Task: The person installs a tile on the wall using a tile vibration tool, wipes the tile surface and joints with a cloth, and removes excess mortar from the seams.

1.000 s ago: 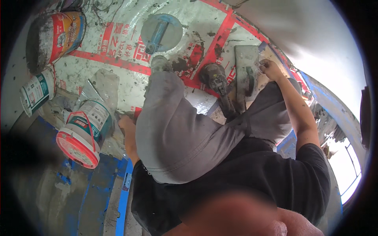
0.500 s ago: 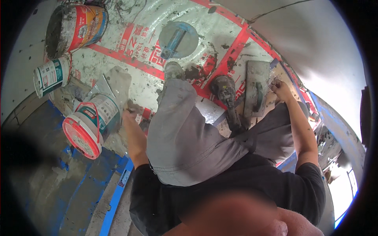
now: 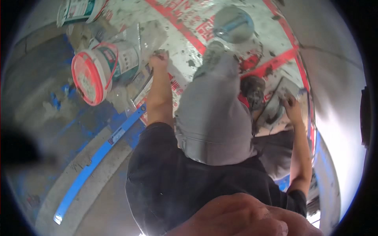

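Observation:
My left hand (image 3: 159, 61) is beside my left leg, near the white bucket (image 3: 118, 63) with the red-rimmed lid, which lies tipped on its side. Its fingers are curled in, with a dark greyish bit at their tips that blur keeps me from naming. My right hand (image 3: 292, 109) is bent at the edge of a grey, mortar-smeared trowel (image 3: 275, 106) lying flat with its handle up. The fingers are closed; what they pinch, if anything, does not show clearly. Between the trowel and my leg sits a dark, dirt-caked thing (image 3: 252, 92).
Beyond my left shoe lies a round disc with a blue bar handle (image 3: 234, 25). Another white and green bucket (image 3: 78, 10) is at the far left. A long blue level (image 3: 100, 157) lies along the left. Red-printed white sheeting (image 3: 177, 23) covers the floor ahead; a pale wall (image 3: 334, 78) rises right.
My view has turned, so the scene sits differently in it. My left hand has reached further forward along my leg. The right hand has come closer to the trowel's middle.

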### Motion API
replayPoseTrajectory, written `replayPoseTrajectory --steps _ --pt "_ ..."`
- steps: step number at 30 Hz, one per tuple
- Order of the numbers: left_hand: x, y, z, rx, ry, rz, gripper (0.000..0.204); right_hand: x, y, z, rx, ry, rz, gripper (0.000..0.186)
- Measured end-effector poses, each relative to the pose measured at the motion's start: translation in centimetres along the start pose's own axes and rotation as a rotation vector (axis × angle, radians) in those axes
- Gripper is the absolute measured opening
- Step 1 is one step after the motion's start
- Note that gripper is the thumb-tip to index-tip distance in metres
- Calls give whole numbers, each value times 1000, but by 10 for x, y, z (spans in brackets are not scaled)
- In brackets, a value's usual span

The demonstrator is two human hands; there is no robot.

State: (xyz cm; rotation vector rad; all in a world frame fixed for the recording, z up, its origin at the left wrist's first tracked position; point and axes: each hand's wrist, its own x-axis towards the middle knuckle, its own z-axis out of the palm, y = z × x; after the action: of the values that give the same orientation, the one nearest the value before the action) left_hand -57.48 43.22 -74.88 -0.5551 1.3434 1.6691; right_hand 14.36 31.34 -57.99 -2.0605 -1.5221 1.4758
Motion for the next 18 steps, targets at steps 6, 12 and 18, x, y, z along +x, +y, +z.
replayPoseTrajectory --steps 6,12,18 --pt "-33 0 -9 -108 -84 128 38 -12 40 -9 -62 -46 84 36" --pt "-67 5 -21 -208 160 29 34 -6 43 -5 -153 -91 154 34" --pt "-31 -27 -33 65 377 359 17 8 25 9 -101 -124 70 35"
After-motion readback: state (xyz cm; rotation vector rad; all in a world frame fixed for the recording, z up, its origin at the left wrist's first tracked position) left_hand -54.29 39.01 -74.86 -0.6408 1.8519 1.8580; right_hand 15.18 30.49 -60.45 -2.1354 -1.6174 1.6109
